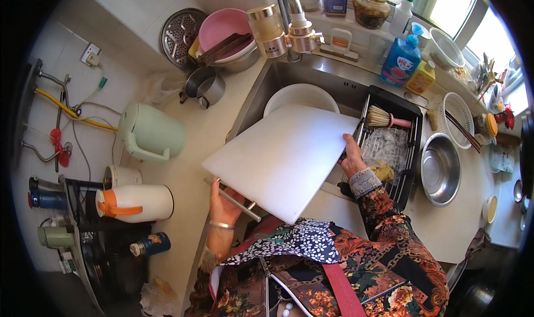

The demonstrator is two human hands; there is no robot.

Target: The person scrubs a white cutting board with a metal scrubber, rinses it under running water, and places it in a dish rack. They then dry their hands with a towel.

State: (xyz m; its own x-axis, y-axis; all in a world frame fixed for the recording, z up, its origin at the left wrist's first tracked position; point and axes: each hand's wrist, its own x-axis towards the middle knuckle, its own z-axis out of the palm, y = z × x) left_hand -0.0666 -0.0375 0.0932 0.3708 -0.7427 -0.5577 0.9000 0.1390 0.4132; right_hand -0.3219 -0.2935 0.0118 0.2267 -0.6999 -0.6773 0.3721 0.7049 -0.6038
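Observation:
A large white cutting board [283,158], tilted, is held up in front of me over the near side of the stainless steel sink [254,95]. My left hand [224,206] holds it at its near left end, around the metal bar handle [235,202]; some of those fingers are hidden. On the right edge, my right hand [352,156] grips the board with the thumb on top and the other fingers mostly out of sight. Partly covered by the board, a white basin [302,93] sits in the sink. The gold-and-chrome faucet [302,37] stands beyond it.
A black drying rack [406,183] with a pink-handled brush [388,118] spans the sink's right side. Further right are a steel bowl [441,171] and a white colander [457,120]. A green kettle [152,131], a metal pot [204,87] and a white thermos jug [142,203] stand left.

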